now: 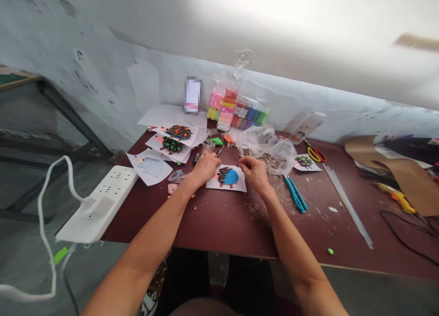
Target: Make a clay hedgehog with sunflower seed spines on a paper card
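Observation:
A white card (236, 187) lies on the table with a hedgehog shape on it, its back blue (231, 177) and partly covered by dark, slender pointed pieces (224, 173). My left hand (206, 166) is curled over the card's upper left corner, fingers together; what is under them is hidden. Over at the upper right edge, my right hand (254, 172) pinches a small thin piece, too small to make out fully. Behind that hand, a clear plastic bag (283, 151) lies by a heap of similar brown pieces (269, 162).
Hedgehog cards (178, 149) and a blue hedgehog drawing (151, 168) lie left, near a white power strip (115, 188). Colored clay packs (240, 112) and a phone (193, 95) stand behind. Teal-handled pliers (296, 195), scissors (317, 154), clear sticks (348, 206) and a yellow glue gun (398, 198) lie right.

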The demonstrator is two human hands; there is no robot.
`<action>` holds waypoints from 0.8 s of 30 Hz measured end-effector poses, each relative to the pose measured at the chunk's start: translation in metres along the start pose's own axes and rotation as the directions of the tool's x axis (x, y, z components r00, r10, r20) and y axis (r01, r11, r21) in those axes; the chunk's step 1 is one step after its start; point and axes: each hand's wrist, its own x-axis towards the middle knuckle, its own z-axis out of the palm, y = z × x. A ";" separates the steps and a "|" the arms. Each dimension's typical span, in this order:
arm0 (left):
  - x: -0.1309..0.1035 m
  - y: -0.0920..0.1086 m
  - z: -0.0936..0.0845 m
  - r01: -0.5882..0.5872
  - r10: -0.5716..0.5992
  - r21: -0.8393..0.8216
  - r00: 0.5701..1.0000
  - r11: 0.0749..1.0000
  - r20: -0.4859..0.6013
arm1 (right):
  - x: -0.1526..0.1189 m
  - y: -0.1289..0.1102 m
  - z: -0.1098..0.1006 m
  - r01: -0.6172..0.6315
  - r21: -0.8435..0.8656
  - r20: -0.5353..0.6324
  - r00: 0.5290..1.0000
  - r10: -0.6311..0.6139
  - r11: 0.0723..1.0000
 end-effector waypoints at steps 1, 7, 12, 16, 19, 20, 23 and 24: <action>0.000 0.000 0.001 0.000 0.000 0.000 1.000 1.000 -0.002 | -0.004 0.000 0.000 -0.004 0.006 -0.003 1.000 0.004 1.000; 0.002 -0.002 0.004 -0.009 0.009 0.008 1.000 1.000 -0.012 | -0.012 0.001 0.000 0.010 -0.102 0.034 0.999 -0.007 0.995; 0.001 -0.002 0.003 -0.002 0.002 0.009 1.000 1.000 -0.009 | -0.014 0.001 0.004 -0.017 -0.164 0.071 0.997 0.029 0.986; 0.001 -0.003 0.003 -0.003 0.003 0.020 1.000 1.000 -0.010 | -0.015 -0.001 0.005 -0.031 -0.194 0.061 0.997 0.044 0.980; 0.001 -0.003 0.004 -0.009 0.009 0.027 1.000 1.000 -0.007 | -0.015 0.000 0.005 -0.047 -0.236 0.055 0.997 0.062 0.970; 0.001 -0.004 0.004 -0.010 0.010 0.027 1.000 1.000 -0.005 | -0.015 0.000 0.006 -0.043 -0.252 0.055 0.997 0.059 0.967; 0.002 -0.004 0.004 -0.005 0.005 0.025 1.000 1.000 0.003 | -0.013 0.002 0.007 -0.013 -0.281 0.058 0.998 0.031 0.959; 0.002 -0.004 0.003 -0.002 0.002 0.025 1.000 1.000 0.007 | -0.013 0.003 0.007 -0.007 -0.284 0.058 0.998 0.025 0.959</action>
